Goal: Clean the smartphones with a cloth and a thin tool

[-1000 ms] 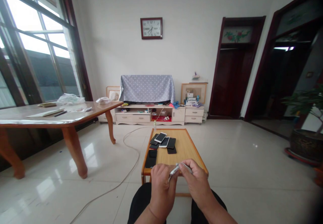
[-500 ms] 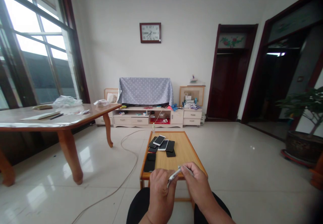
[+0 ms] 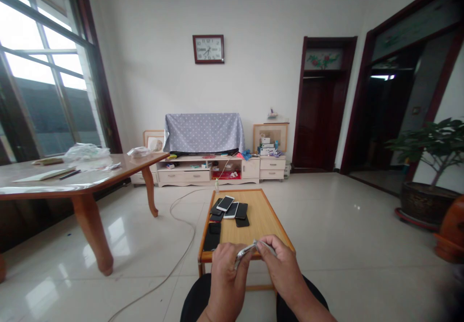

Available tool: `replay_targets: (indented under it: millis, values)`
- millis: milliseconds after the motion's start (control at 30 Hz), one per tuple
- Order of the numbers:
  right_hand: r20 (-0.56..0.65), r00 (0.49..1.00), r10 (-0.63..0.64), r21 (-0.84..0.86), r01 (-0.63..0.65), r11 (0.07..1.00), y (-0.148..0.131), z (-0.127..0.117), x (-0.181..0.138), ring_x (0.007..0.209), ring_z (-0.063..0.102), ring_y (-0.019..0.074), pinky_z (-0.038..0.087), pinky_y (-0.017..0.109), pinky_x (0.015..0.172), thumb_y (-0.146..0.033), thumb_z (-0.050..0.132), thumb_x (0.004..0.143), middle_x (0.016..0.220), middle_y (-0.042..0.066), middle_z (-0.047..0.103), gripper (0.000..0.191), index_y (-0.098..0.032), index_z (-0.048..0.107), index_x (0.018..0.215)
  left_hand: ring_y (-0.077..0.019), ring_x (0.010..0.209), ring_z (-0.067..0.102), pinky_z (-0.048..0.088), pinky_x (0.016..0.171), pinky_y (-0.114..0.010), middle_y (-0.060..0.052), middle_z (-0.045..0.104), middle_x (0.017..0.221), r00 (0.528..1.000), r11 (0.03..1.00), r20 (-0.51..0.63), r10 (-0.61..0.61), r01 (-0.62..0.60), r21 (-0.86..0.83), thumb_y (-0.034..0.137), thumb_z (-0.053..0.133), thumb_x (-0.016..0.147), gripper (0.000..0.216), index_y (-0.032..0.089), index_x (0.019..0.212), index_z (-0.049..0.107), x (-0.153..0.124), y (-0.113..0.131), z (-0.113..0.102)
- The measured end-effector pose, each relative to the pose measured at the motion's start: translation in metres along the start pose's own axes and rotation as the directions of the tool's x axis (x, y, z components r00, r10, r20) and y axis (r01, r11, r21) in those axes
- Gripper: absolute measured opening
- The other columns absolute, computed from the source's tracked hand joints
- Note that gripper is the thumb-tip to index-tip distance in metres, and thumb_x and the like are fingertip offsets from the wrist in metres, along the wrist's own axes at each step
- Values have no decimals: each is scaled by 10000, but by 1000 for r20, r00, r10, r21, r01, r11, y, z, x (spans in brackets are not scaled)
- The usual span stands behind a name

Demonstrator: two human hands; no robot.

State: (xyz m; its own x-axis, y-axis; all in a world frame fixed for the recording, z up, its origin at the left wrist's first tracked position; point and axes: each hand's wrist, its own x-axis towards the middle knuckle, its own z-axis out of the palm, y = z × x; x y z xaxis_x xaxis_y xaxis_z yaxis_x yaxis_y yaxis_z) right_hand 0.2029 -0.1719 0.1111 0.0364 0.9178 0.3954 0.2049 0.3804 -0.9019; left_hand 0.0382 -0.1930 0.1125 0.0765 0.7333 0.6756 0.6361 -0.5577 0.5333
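My left hand (image 3: 226, 276) and my right hand (image 3: 281, 266) meet above my knees, both closed on a thin silver phone (image 3: 245, 251) seen edge-on. The left fingers wrap its lower end, and the right thumb and fingers pinch its upper end. Just beyond them stands a small wooden table (image 3: 264, 225). On its far left part lies a pile of several phones (image 3: 230, 210), white and black. Two more dark phones (image 3: 213, 237) lie along its left edge.
A large wooden table (image 3: 83, 182) with papers and plastic bags stands at the left. A white cable (image 3: 181, 220) runs across the tiled floor to a low cabinet (image 3: 210, 169) under a covered screen. A potted plant (image 3: 431, 186) stands at the right, near dark doorways.
The view has swung a little to the right and up. Both hands keep their grip on the silver phone and have barely shifted.
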Motion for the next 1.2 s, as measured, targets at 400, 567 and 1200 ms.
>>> replay_targets:
  millis: [400,567,1200]
  values:
    - [10,992,-125,-107,126,986,5,-15,3,869,636,223,485,323,812,-474,577,961,908,53,683,296,-217,700,878,-206,908,598,442,833,-327,-43,683,929,991,981,91,-94,108,-162,381,551,980,202,238,969,692,5,4,-3]
    - [79,983,-166,-181,177,967,9,-28,2,944,632,233,476,336,854,-461,578,964,949,44,699,260,-252,734,960,-205,860,621,487,798,-303,-46,695,889,951,895,140,-277,308,-322,487,584,934,310,196,911,690,8,2,-5]
    - [179,982,55,143,-81,986,-11,-15,-7,939,660,232,497,320,858,-487,662,900,998,45,737,324,-206,708,1054,-173,761,591,445,702,-261,-38,680,806,792,575,439,-424,610,-546,514,726,809,376,144,866,692,30,6,-8]
